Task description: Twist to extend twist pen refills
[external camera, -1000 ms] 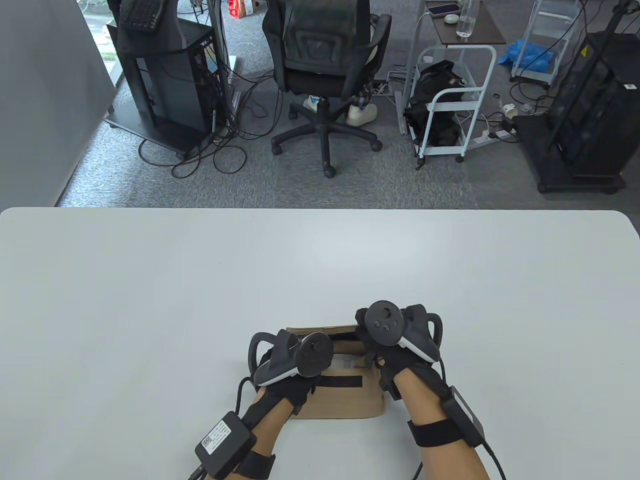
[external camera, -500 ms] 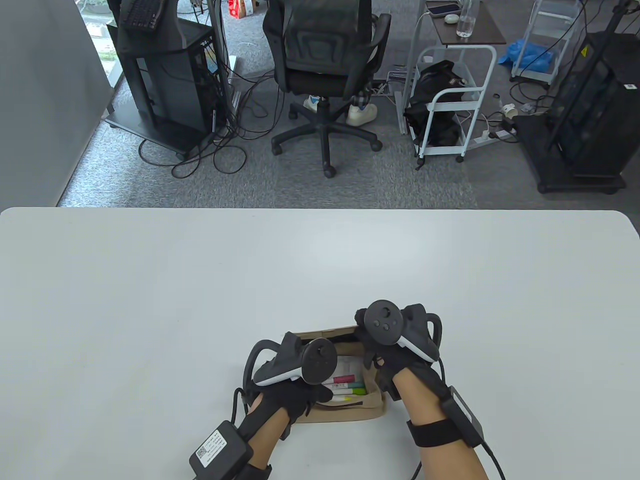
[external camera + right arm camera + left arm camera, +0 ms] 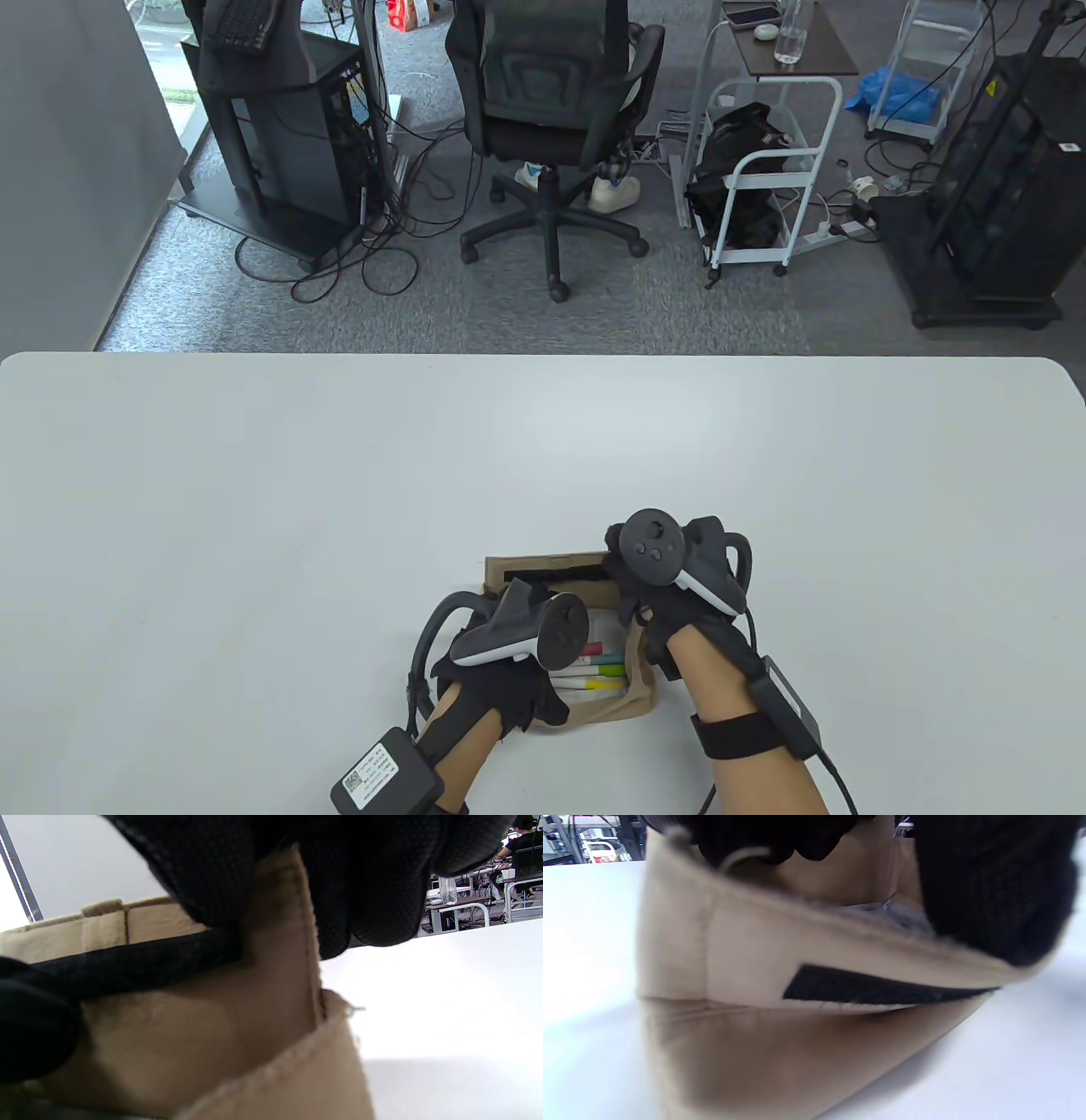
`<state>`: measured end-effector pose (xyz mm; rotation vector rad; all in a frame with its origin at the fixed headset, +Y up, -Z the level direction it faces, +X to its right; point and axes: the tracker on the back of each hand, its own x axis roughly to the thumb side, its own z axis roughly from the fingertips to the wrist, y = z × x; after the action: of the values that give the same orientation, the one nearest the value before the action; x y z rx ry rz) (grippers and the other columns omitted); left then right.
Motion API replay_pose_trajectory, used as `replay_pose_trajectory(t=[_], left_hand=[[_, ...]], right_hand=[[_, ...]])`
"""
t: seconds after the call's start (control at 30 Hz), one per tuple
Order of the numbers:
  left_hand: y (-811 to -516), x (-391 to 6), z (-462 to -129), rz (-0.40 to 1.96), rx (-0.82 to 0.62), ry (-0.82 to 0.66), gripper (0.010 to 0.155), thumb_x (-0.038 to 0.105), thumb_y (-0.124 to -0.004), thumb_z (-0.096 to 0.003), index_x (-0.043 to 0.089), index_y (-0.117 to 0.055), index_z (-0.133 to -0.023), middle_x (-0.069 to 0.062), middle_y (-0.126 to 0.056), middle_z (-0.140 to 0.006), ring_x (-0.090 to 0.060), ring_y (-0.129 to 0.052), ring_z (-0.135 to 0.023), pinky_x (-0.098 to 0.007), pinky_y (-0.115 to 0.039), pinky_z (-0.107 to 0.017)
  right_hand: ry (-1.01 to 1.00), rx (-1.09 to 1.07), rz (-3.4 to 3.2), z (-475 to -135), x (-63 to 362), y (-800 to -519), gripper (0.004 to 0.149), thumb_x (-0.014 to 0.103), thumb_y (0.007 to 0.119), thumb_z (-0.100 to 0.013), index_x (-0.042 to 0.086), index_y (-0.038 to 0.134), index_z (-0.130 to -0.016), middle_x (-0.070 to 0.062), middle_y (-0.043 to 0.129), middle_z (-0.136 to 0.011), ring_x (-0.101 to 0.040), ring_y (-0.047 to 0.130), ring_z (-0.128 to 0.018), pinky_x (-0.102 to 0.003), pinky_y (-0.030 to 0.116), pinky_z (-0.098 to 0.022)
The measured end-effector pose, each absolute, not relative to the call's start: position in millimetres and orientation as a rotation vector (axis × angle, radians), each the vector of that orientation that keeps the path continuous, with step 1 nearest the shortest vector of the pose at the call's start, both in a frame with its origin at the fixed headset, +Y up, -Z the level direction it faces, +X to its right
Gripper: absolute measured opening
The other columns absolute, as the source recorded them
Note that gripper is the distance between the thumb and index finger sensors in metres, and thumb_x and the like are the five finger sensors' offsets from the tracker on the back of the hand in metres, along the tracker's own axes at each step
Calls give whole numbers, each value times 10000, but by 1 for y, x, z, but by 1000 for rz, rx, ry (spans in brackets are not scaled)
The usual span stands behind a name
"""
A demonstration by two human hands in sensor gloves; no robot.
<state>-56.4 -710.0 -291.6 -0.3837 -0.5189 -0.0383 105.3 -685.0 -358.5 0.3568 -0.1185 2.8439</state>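
A tan fabric pouch [image 3: 645, 692] with black velcro strips lies open near the table's front edge. Inside it I see several pens [image 3: 598, 671] with pink, green and yellow parts. My left hand [image 3: 509, 679] grips the pouch's near flap and holds it down toward me; the left wrist view shows the flap [image 3: 746, 955] with its velcro strip [image 3: 878, 988] under my fingers [image 3: 992, 887]. My right hand [image 3: 649, 607] grips the pouch's right edge; the right wrist view shows my fingers [image 3: 360, 878] clamped over the tan edge [image 3: 288, 963].
The white table [image 3: 339, 475] spreads wide to the left, right and far side of the pouch. Beyond the far edge stand an office chair [image 3: 551, 110], a computer tower [image 3: 288, 144] and a white cart [image 3: 764, 170] on the floor.
My left hand has pulled the near flap down toward me, opening the pouch and exposing the pens inside. My right hand has stayed in place on the right edge.
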Motion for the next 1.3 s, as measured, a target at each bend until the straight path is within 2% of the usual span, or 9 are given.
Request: replay_pose_trajectory(t=[0.13, 0.23, 0.3, 0.53, 0.63, 0.77, 0.93, 1.07, 1.3], left_hand=[[-709, -49, -293, 14, -254, -595, 827, 449, -967, -339, 101, -689, -1036, -216, -696, -1062, -434, -845, -931, -528, -727, -647], [-718, -45, -301, 28, -240, -571, 640, 331, -963, -368, 121, -813, -954, -191, -846, -969, -392, -994, -819, -482, -841, -568], [-726, -44, -305, -9, -271, -535, 640, 321, -968, -364, 111, -818, -950, -200, -856, -959, -390, -1012, -805, -478, -858, -553], [-742, -47, -307, -86, -479, -399, 975, 527, -973, -283, 16, -664, -1054, -290, -687, -1045, -503, -844, -893, -579, -736, -606], [-743, -51, -308, -57, -456, -377, 909, 497, -962, -314, 10, -695, -1034, -300, -726, -1014, -500, -878, -854, -563, -753, -590], [-742, -52, -307, -81, -404, -365, 682, 342, -950, -387, 39, -784, -975, -263, -830, -952, -454, -972, -790, -517, -821, -545], [-744, -52, -307, -115, -325, -368, 516, 276, -936, -396, 91, -894, -877, -199, -959, -844, -377, -1073, -682, -470, -886, -480], [-747, -51, -307, -138, -289, -382, 486, 295, -956, -378, 106, -914, -824, -170, -1008, -764, -328, -1099, -623, -468, -887, -464], [-748, -53, -307, -128, -304, -396, 516, 306, -938, -377, 101, -867, -845, -174, -982, -763, -312, -1061, -617, -487, -846, -491]], right_hand=[[-118, 362, 2846, -358, 104, -685, 451, 321, 915, -434, 86, 892, -818, -168, 1010, -720, -437, 966, -640, -672, 720, -552], [-119, 364, 2849, -358, 104, -685, 451, 321, 915, -434, 86, 892, -818, -167, 1010, -721, -437, 966, -639, -672, 719, -553], [-117, 364, 2850, -358, 104, -685, 453, 324, 916, -433, 86, 894, -817, -169, 1009, -722, -436, 967, -639, -674, 719, -553], [-118, 373, 2858, -357, 102, -685, 446, 319, 917, -429, 90, 898, -812, -164, 1011, -720, -434, 967, -640, -673, 719, -554], [-118, 374, 2858, -357, 102, -686, 445, 318, 917, -428, 92, 899, -810, -162, 1011, -721, -433, 968, -640, -672, 720, -554], [-120, 375, 2859, -357, 102, -686, 444, 317, 917, -427, 92, 900, -810, -161, 1012, -720, -434, 967, -640, -673, 719, -555], [-122, 379, 2862, -356, 102, -686, 443, 318, 919, -425, 94, 903, -807, -160, 1015, -715, -432, 969, -639, -673, 720, -554], [-128, 383, 2867, -356, 101, -686, 442, 319, 920, -425, 95, 904, -805, -158, 1014, -717, -432, 968, -640, -671, 721, -554], [-134, 387, 2869, -355, 101, -686, 443, 319, 920, -424, 95, 903, -806, -157, 1017, -713, -430, 969, -639, -671, 721, -555]])
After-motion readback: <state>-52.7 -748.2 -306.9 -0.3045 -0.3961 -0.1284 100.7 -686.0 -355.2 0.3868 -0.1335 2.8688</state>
